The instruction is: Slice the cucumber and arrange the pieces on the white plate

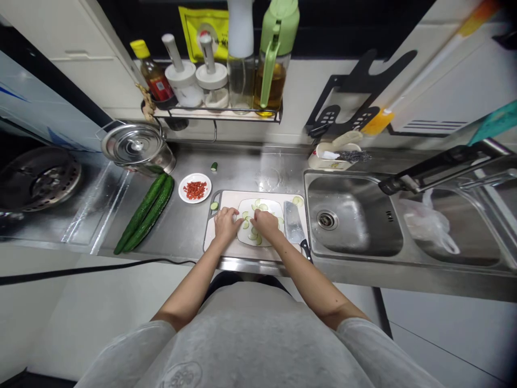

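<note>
A white squarish plate (246,205) lies on the cutting board (231,198), with thin pale-green cucumber slices (257,235) spread over it in small fans. My left hand (226,223) is at the plate's left edge, thumb and forefinger apart, nothing visible between them. Over the plate's middle, my right hand (264,223) points down with its fingers pinched together; whatever is in them is hidden. A cleaver (293,221) with a black handle rests on the board right of the plate. One cucumber end (214,206) sits at the board's upper left, and a slice (298,200) at its upper right.
Left of the board stand a small plate of chopped red pepper (195,188), two whole cucumbers (145,213) and a lidded steel pot (139,148). A double sink (355,215) borders the right side. Bottles and jars fill a rack (218,114) behind.
</note>
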The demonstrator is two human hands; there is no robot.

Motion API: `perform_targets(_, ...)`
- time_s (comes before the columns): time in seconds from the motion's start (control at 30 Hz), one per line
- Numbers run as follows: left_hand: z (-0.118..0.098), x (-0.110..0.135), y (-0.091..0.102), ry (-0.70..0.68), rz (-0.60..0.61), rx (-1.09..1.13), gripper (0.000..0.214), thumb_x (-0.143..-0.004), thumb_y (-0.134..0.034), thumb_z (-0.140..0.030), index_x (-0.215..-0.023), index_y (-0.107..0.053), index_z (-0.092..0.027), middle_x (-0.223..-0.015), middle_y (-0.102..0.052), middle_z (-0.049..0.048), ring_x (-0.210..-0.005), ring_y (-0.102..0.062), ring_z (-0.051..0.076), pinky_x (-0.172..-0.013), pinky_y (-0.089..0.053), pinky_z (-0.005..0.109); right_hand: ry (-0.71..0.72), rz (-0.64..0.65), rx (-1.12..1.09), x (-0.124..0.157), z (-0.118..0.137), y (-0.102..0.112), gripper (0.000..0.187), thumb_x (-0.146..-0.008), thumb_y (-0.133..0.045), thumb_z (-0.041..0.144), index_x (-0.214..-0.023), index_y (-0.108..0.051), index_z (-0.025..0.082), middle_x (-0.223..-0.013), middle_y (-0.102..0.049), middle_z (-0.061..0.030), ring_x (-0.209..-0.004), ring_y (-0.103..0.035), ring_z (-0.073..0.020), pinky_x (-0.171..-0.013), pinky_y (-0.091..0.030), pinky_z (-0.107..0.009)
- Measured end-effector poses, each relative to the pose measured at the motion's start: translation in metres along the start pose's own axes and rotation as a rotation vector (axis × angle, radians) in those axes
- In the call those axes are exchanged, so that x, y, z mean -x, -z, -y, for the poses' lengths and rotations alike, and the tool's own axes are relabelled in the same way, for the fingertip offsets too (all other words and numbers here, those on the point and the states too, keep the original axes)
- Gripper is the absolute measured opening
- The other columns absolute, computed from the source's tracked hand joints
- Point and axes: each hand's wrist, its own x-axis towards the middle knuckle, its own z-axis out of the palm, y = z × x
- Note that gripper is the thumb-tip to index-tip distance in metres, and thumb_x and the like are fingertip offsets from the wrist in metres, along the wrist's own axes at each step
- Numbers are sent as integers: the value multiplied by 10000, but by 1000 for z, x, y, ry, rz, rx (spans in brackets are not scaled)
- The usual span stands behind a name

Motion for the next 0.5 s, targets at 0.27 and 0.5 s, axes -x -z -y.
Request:
perform_targets(0.27,-5,-4,-8,10,6,-24,245,-790,-630,-430,-960,-592,-258,-1046,-560,54,-1080,-486,240,-898,-346,357,11,-16,24,-5,-4,-4,214,-897,-471,320,-1032,-572,188,-962,-673,-102,-942,-627,-222,-721,-432,-285)
perform_targets(0.5,-5,-6,-9,44,31,-33,263,-780,-635,-451,-948,-590,-254,-1032,-548,56,-1083,-479,243,-907,-345,361,15,-32,49,-7,-7,-5,228,-887,-518,369,-1019,-574,192,-975,-672,-101,-961,-626,-215,-744,-433,-276)
